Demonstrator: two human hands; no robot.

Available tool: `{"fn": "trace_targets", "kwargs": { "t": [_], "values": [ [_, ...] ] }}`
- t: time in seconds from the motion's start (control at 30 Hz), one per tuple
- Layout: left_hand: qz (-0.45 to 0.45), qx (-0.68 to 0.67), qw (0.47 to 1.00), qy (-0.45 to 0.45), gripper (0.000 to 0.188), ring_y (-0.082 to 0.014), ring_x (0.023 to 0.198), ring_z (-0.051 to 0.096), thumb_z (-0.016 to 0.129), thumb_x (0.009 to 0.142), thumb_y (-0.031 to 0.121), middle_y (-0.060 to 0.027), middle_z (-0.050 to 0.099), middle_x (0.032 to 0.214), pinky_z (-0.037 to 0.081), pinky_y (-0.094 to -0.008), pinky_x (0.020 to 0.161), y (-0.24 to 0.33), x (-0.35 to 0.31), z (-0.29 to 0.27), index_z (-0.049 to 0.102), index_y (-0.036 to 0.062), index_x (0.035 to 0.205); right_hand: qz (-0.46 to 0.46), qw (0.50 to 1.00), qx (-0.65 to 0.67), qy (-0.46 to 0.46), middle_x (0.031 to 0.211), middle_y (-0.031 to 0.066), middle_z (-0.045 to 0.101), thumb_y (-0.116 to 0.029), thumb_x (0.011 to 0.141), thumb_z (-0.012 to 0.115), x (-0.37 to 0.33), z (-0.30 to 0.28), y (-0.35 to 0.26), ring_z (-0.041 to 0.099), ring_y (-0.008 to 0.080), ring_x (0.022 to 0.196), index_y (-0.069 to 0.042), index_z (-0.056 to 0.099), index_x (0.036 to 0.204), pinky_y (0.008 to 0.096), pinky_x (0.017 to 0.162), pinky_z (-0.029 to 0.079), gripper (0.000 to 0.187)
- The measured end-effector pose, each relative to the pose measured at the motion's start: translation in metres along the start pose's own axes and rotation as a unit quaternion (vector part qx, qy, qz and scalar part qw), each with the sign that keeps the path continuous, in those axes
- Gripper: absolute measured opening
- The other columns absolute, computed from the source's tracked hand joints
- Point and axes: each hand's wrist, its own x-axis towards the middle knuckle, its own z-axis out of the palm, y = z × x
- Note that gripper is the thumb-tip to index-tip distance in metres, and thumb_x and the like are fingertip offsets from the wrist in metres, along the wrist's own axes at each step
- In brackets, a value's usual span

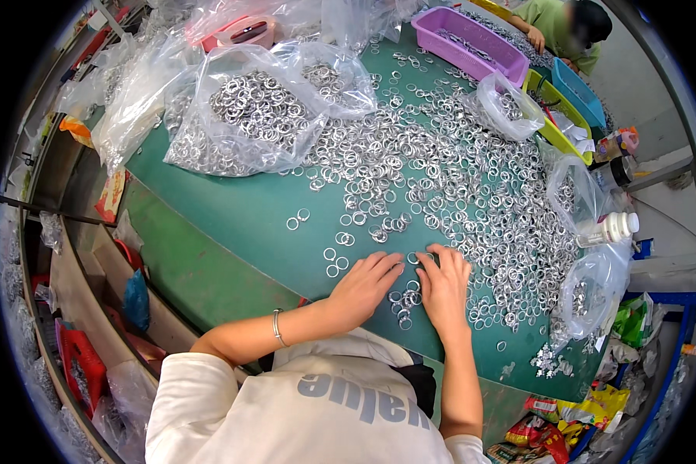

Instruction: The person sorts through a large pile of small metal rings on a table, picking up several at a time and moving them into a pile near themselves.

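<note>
Loose silver metal rings point(433, 185) lie in a wide spread over the green tabletop point(232, 216). Close to the front edge, my left hand point(366, 288) rests with its fingers stretched toward the right, nothing visible in them. Facing it, my right hand point(445, 289) has its thumb and index finger bent at a single metal ring point(412, 258) between the two hands. Part of its grip is hidden. Just below my fingertips sits a small cluster of rings point(404, 300). Several more rings point(336, 261) lie left of my left hand.
Clear plastic bags point(247, 116) full of rings stand at the back left. Purple point(472, 46), yellow-green point(561, 116) and blue point(578, 91) baskets line the far right. A white bottle point(615, 228) lies at the right edge. Another person point(561, 35) works beyond the baskets.
</note>
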Motion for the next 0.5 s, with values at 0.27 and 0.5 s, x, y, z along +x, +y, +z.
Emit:
{"fn": "trace_targets", "kwargs": {
  "t": [0.27,0.5],
  "values": [
    [-0.013,0.003,1.0,0.006,0.066,-0.0342,0.117,0.044,0.055,0.064,-0.013,-0.0155,0.046,0.13,0.04,-0.0408,0.092,0.002,0.022,0.005,0.048,-0.0026,0.128,0.076,0.996,0.023,0.03,0.106,0.0094,0.056,-0.004,0.077,0.068,-0.024,-0.014,0.009,0.05,0.0295,0.099,-0.007,0.068,0.095,0.041,0.082,0.038,0.019],
    [0.021,-0.039,0.997,-0.068,0.062,-0.0329,0.118,0.045,0.056,0.067,-0.012,-0.014,0.049,0.128,0.039,-0.041,0.094,0.002,0.002,0.01,0.051,0.0003,0.127,0.04,0.993,0.071,-0.088,0.109,0.0108,0.055,-0.004,0.076,0.069,-0.033,-0.032,-0.008,0.05,0.0295,0.101,-0.002,0.067,0.097,0.0395,0.083,0.039,0.021]
  ]
}}
